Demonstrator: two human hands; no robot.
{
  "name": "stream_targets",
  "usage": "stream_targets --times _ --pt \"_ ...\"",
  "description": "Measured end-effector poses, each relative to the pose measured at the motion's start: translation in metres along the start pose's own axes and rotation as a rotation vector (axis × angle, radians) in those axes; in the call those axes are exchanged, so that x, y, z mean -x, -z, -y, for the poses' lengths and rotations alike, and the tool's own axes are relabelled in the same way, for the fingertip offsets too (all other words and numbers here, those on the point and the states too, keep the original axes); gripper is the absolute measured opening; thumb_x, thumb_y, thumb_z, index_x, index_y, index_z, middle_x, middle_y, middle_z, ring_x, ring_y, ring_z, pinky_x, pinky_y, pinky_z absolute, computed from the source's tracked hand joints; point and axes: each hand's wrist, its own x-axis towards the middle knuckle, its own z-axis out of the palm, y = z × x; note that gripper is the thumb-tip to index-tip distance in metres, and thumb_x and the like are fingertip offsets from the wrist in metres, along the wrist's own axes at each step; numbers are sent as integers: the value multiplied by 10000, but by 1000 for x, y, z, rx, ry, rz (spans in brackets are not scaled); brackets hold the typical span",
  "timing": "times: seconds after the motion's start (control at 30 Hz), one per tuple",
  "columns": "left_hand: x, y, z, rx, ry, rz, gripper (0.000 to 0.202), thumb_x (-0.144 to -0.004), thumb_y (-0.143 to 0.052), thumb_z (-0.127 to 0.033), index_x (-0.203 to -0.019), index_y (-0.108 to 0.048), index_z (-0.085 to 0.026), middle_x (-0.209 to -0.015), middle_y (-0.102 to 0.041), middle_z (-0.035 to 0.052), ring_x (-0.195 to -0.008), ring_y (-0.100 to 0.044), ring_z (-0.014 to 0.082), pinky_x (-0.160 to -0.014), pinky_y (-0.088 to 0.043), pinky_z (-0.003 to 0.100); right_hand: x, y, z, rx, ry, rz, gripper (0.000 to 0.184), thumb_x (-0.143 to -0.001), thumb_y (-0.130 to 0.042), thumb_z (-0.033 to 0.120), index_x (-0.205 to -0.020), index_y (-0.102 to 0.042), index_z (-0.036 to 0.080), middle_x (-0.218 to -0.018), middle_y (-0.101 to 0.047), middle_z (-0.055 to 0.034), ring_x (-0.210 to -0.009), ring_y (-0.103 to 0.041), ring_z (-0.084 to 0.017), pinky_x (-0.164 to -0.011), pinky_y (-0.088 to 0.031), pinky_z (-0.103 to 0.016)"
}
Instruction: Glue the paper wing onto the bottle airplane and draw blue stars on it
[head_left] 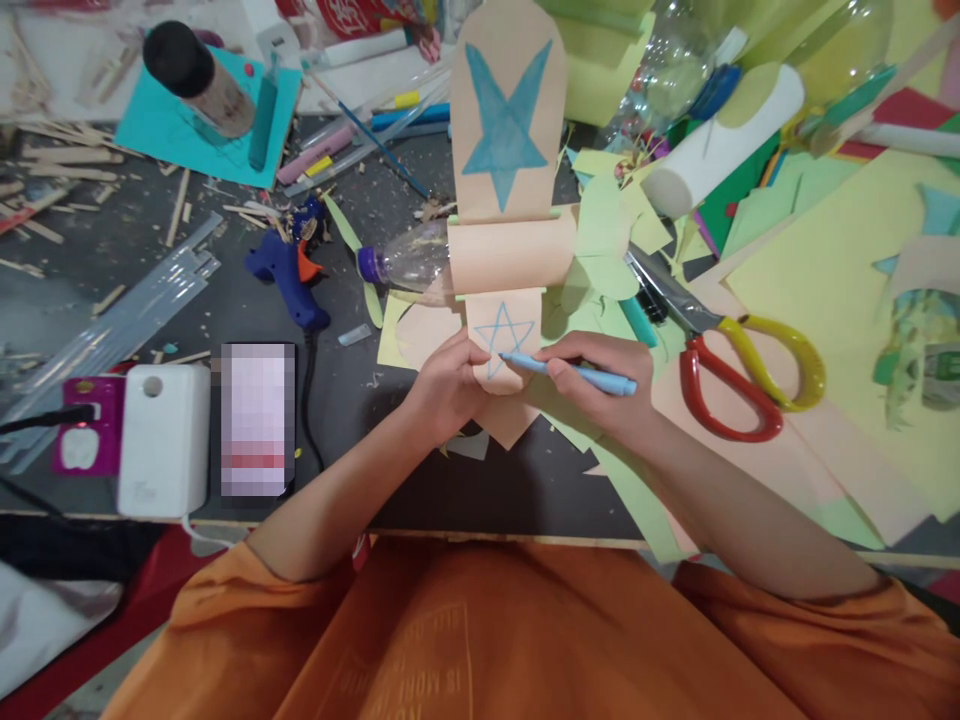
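A toy plane made from a plastic bottle (420,258) wrapped in peach paper lies in front of me. Its far wing (471,190) bears a filled-in blue star (506,125). On the near wing (523,306) is a star in blue outline only. My right hand (604,378) grips a light blue marker (607,381), its tip at the lower part of that outline. My left hand (454,385) pinches the near wing's left edge between thumb and fingers. At the bottle's purple cap (369,266) sits a pale green paper propeller (343,222).
Large scissors (731,375) with red and yellow handles lie on paper scraps at right. To the left are a blue glue gun (289,280), a phone (258,420), a white charger (163,440), clear glue sticks (142,310) and wood sticks (71,155).
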Motion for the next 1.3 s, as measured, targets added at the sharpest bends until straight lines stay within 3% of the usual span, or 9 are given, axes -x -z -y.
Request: stream_targets --times 0.17,0.5,0.97,1.3 --pt "-1 2 2 4 -14 4 247 -638 -648 -156 -878 -703 -150 -892 -720 33 -828 -649 189 -816 -478 322 0 2 2 3 3 4 238 -959 -613 241 -731 -684 237 -624 -722 4 -516 -632 -135 -501 -496 -274" --pt "-1 -2 0 -38 -25 -11 251 -574 -698 -218 -820 -697 -168 -808 -715 10 -795 -642 189 -783 -488 311 -6 13 8 49 -28 86 288 -928 -562 201 -646 -619 219 -559 -644 21 -461 -536 -104 -432 -366 -252" --pt "0 1 1 -30 -7 -73 132 -652 -651 -143 -780 -646 -176 -785 -635 8 -783 -586 169 -781 -464 289 -3 8 6 -10 -87 -14 277 -826 -539 128 -563 -567 212 -483 -565 44 -412 -447 -88 -410 -311 -239" --pt "0 4 3 -19 -2 -69 157 -689 -637 -142 -840 -666 -175 -834 -665 18 -828 -610 188 -809 -449 309 -4 11 7 -1 -181 -3 267 -796 -538 197 -533 -575 224 -466 -567 26 -409 -454 -108 -410 -315 -262"
